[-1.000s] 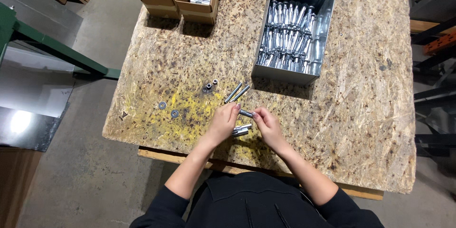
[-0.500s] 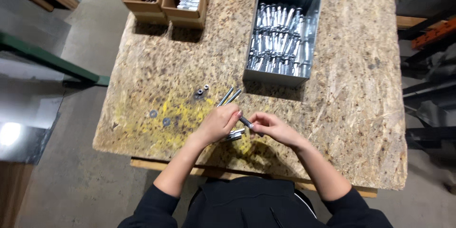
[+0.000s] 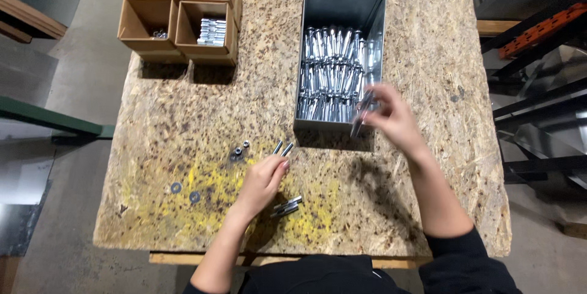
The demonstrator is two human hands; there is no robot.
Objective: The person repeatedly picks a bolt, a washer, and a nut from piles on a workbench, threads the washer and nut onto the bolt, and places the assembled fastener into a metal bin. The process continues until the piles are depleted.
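Head view, looking straight down on a chipboard worktable (image 3: 183, 110) with yellow paint smears near its front edge. The right hand (image 3: 394, 116) is raised at the near right corner of a grey metal bin (image 3: 342, 6), its fingers pinched around a slim metal anchor bolt (image 3: 362, 110) that hangs tilted over the bin's front wall; the hand is blurred. The bin is packed with rows of shiny anchor bolts (image 3: 333, 80). The left hand (image 3: 263, 184) rests low on the table, fingers curled loosely, fingertips touching the near ends of two bolts (image 3: 282, 147) lying side by side; whether it grips them cannot be told. Just beside that hand's wrist lie two more bolts (image 3: 287, 206). Small nuts (image 3: 241, 148) sit close to the left of the fingertips, and two flat washers (image 3: 185, 192) lie farther left on the yellow patch. Four open cardboard boxes (image 3: 147, 25) stand at the far left corner; two of them hold metal parts.
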